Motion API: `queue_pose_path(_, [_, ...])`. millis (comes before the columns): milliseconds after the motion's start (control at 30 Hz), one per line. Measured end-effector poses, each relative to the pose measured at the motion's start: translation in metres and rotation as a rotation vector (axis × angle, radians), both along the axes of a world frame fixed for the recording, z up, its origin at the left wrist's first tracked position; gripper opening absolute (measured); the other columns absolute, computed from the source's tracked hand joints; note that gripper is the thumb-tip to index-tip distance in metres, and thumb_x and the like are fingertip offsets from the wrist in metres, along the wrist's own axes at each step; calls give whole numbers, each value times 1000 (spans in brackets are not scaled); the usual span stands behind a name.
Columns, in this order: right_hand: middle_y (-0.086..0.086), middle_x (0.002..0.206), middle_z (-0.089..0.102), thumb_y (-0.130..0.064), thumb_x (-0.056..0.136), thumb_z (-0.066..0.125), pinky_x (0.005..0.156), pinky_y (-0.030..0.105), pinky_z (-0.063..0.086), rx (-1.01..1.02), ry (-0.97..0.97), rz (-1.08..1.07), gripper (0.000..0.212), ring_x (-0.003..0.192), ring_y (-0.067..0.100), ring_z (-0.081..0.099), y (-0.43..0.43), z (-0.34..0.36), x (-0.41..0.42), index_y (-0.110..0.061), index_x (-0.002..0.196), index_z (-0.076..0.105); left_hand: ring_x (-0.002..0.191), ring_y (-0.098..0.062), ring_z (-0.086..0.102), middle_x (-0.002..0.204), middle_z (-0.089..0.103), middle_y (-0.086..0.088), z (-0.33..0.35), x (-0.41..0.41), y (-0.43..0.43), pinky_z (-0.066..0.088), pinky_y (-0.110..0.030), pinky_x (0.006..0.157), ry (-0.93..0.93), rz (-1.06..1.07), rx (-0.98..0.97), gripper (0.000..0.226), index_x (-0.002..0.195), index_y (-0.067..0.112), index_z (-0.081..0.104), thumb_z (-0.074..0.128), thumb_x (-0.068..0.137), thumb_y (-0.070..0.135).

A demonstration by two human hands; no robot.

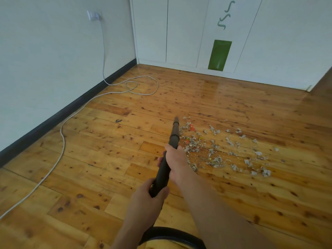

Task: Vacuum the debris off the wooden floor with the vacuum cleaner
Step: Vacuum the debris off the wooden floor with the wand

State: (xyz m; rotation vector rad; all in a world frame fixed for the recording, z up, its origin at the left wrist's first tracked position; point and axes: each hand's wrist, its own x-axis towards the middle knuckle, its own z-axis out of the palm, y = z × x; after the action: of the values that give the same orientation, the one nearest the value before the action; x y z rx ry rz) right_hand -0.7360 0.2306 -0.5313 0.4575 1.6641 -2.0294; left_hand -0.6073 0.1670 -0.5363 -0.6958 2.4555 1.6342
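White cable (62,139) lies well left of the left hand (147,196), loops ahead of it, and rises to a wall socket (93,16). Black skirting board (62,112) lines the left wall (45,60). White cabinet doors (152,33) with a green panel (219,55) stand far ahead of the right hand (175,159).

Debris (221,150) on floor (89,159) right of wand (175,133); cord (61,133) left.
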Motion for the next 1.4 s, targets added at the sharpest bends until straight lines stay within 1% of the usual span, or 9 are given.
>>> queue_pose_path(100, [7,75,50,-19,102,47,50,30,48,15,-7,-11,13,50,14,49,1,0,-3,-17,115,44,54,0,59,69,66,9,-1,-2,1,36,-10,43,0,-8,-5,12,103,38,56,61,93,40])
queue_pose_path(200, [7,70,51,-19,102,46,50,30,48,34,-8,-25,26,50,15,49,2,-1,-4,-17,127,40,50,1,56,67,64,8,-2,-3,3,35,-10,42,12,-19,-10,12,104,36,57,61,93,39])
queue_pose_path(400, [6,73,52,-21,102,46,48,28,48,61,4,-57,42,54,17,50,7,-3,-6,-16,142,34,47,1,55,63,63,5,-2,-4,8,34,-10,39,34,-21,-7,9,102,35,57,60,94,37])
queue_pose_path(533, [6,73,52,-21,102,46,49,29,49,51,-3,-60,42,55,17,50,10,0,-7,-16,142,35,49,2,56,67,64,5,0,-6,11,34,-9,40,36,-14,-12,16,109,33,57,60,95,38])
queue_pose_path(733, [5,75,51,-20,102,45,49,28,50,39,-17,-56,44,57,17,50,12,3,-5,-16,144,33,51,-5,56,67,64,1,4,-5,15,38,-17,45,30,4,9,7,97,38,54,60,95,35])
queue_pose_path(967, [6,90,49,-20,103,45,49,29,49,-20,-7,-13,52,56,16,51,10,8,-3,-22,150,24,47,-3,56,66,63,-1,7,-3,16,37,-13,39,39,53,21,5,97,33,55,59,96,31])
queue_pose_path(1167, [8,81,49,-22,103,47,57,35,49,-35,-15,17,40,60,19,50,15,-9,-10,-17,140,36,64,-9,62,78,66,1,-2,-10,20,38,-14,47,-9,50,-11,10,103,34,52,59,96,35])
queue_pose_path(1267, [8,78,50,-22,103,48,55,34,49,-13,-7,-1,40,58,18,50,16,-20,-18,-17,141,37,70,-11,64,82,67,2,-12,-20,21,40,-17,53,-28,40,-18,15,109,33,51,58,96,36])
queue_pose_path(1400, [7,79,52,-22,102,48,51,31,50,31,-6,-9,35,56,17,52,15,-31,-34,-16,136,41,65,-11,61,81,66,0,-22,-35,19,37,-10,43,-30,42,38,14,109,28,54,59,96,29])
